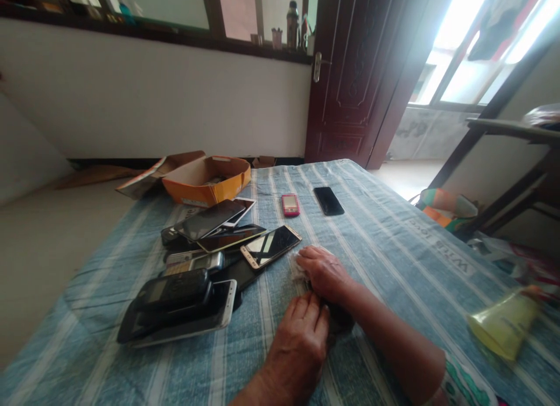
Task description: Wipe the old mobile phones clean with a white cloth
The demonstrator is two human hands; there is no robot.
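This looks like a room in a home: a dark red panelled door [345, 73] with a metal lever handle [317, 66] stands beside a plain pale wall [175, 97], and a tall flask [293, 27] and a small pink cup [277, 38] sit on the ledge [188, 39] above it. Fabric [499, 27] hangs by a bright window [466, 73] at the right, and a blue striped cloth [376, 248] printed with words covers the broad surface in front.
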